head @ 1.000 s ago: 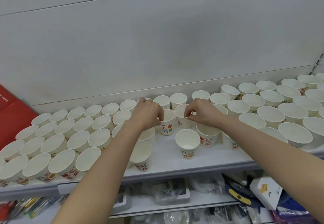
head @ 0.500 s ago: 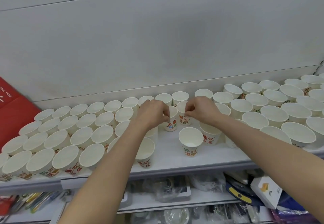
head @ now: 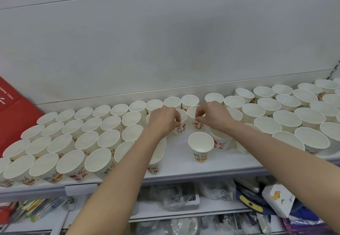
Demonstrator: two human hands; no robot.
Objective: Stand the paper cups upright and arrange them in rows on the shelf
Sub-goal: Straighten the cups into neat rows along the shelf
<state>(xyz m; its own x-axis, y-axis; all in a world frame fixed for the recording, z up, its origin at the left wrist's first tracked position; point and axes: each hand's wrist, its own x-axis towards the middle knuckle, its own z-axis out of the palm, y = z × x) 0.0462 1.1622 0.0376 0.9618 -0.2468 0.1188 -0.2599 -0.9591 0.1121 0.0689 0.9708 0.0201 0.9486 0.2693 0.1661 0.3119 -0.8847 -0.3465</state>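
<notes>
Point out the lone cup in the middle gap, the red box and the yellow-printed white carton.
Lone cup [head: 201, 143], head view, inner wall.
Red box [head: 16, 117], head view, side face.
White carton [head: 276, 200], head view, printed face.

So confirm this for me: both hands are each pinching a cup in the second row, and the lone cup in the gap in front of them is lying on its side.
Not quite. The left hand and right hand each pinch a cup as you say, but the lone cup in the gap stands upright, mouth up, as the head view shows.
</notes>
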